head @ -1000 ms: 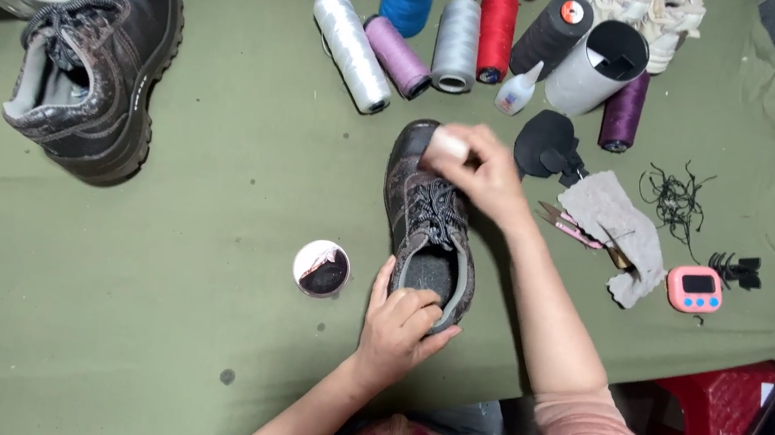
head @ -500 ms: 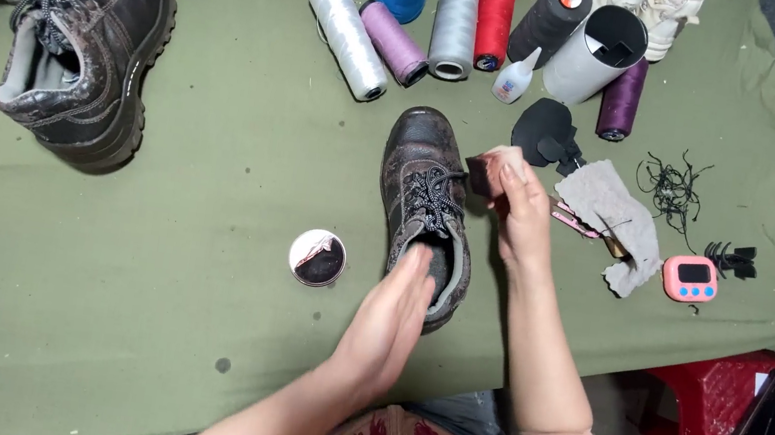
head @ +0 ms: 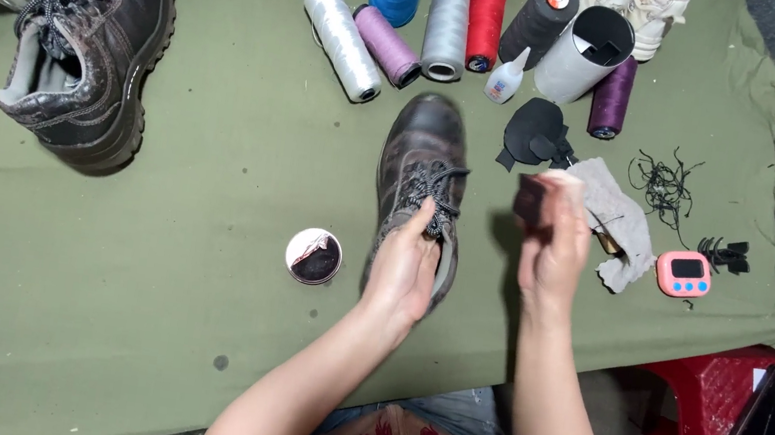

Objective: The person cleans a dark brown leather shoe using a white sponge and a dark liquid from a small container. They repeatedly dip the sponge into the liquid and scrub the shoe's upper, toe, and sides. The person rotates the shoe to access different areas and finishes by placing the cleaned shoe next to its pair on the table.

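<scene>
I am looking down at a dark brown lace-up boot [head: 420, 167] lying on the green-covered bench [head: 144, 294], toe pointing away from me. My left hand [head: 404, 268] is resting flat over the boot's opening and heel, fingers spread and reaching up to the laces; it is pressing rather than closing around anything, which I judge is pinning the boot so it cannot slide on the cloth. My right hand [head: 553, 246] is lifted just to the right of the boot, fingers closed on a small pale sponge [head: 537, 194] whose dark, stained face is turned toward the boot's side. It is near the leather but apart from it.

An open round tin of dark polish [head: 313, 257] is sitting just left of the boot, close beside my left wrist, within easy reach for the sponge if it crosses over. A second matching boot [head: 87, 54] is standing well apart at the far left. Behind the boot's toe, thread spools [head: 435, 22] and a small glue bottle [head: 505, 80] are crowding the far edge. To the right, a grey rag [head: 621, 225], black cut pieces [head: 533, 134], a tangle of black thread [head: 660, 180] and a pink timer [head: 683, 274] are lying close under my raised hand.
</scene>
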